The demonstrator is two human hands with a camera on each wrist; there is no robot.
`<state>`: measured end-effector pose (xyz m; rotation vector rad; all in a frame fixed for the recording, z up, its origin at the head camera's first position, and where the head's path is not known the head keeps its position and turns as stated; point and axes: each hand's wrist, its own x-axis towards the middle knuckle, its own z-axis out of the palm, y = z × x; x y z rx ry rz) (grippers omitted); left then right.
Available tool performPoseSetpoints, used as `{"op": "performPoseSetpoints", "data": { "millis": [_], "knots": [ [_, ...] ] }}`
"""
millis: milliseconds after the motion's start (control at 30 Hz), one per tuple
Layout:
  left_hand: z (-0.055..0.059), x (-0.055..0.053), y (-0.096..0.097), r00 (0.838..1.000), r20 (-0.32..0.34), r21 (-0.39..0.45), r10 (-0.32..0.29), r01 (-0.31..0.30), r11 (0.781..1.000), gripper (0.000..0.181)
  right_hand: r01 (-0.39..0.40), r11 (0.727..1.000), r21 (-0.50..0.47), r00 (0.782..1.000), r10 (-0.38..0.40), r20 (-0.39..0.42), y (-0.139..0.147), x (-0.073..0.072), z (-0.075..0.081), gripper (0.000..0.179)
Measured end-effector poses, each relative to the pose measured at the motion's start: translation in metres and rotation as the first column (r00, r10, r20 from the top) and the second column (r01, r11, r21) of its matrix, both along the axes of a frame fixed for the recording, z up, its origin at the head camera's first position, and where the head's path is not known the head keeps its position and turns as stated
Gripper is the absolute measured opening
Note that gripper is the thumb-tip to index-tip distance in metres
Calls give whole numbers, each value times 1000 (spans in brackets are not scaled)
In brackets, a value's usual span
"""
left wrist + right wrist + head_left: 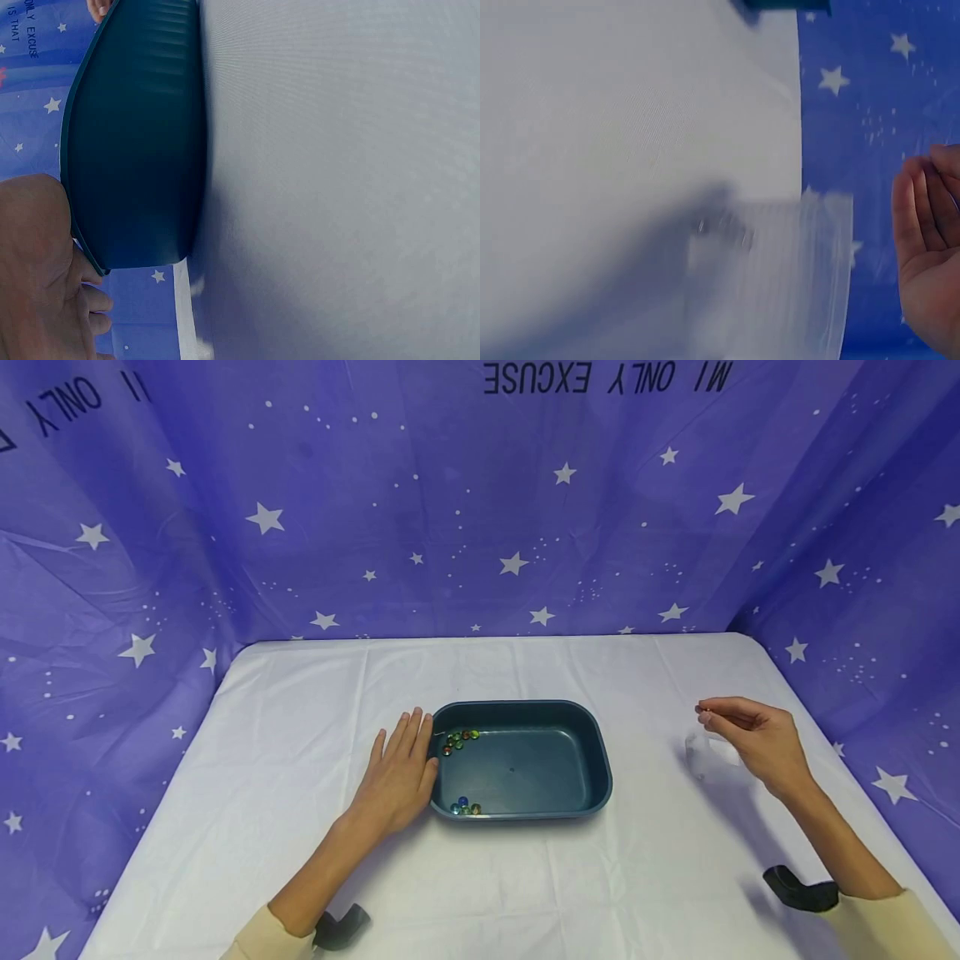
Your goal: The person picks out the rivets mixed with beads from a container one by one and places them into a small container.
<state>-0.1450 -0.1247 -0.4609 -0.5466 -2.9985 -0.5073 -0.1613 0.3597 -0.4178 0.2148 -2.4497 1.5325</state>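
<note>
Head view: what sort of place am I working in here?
Likely a makeshift tabletop recording booth: a table under a white cloth, purple star-print sheets hung on three sides, and a teal tray holding marbles.

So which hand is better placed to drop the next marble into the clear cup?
Right. The right hand pinches something small directly above the clear cup, probably a marble. The left hand lies flat against the tray.

Dark teal tray (592, 752) of smooth plastic with a soft sheen, holding small glossy glass marbles (459, 740) in mixed colours. A clear, colourless plastic cup (701, 756) that looks faintly ribbed. The desk (300, 710) wears a white matt woven cloth, creased. Behind hangs a thin purple star-printed sheet (450, 527), slightly shiny and wrinkled
</note>
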Motion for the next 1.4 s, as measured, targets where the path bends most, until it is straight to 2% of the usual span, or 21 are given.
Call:
{"op": "performPoseSetpoints", "data": {
  "millis": [167, 367, 633, 1100, 1400],
  "knots": [
    [0, 0, 0, 1000, 0, -1, -3, 3, 1000, 61, 80, 996, 34, 997, -80, -18, 22, 6, -6, 22],
    [0, 0, 0, 1000, -2, 1, -4, 4, 1000, 61, 112, 993, 24, 994, -112, -4, 38, 9, -14, 24],
    [0, 0, 0, 1000, -6, -1, -4, 4, 1000, 61, 106, 994, -24, 994, -106, 7, 43, 9, -17, 24],
    [2, 0, 0, 1000, -12, 10, 0, 0, 1000, 61, 147, 986, 79, 989, -147, -15, 47, 11, -17, 23],
    [0, 0, 1, 1000, -26, -13, 10, -10, 1000, 61, 94, 995, 46, 994, -91, -54, 36, 11, -12, 19]
  ]
}}
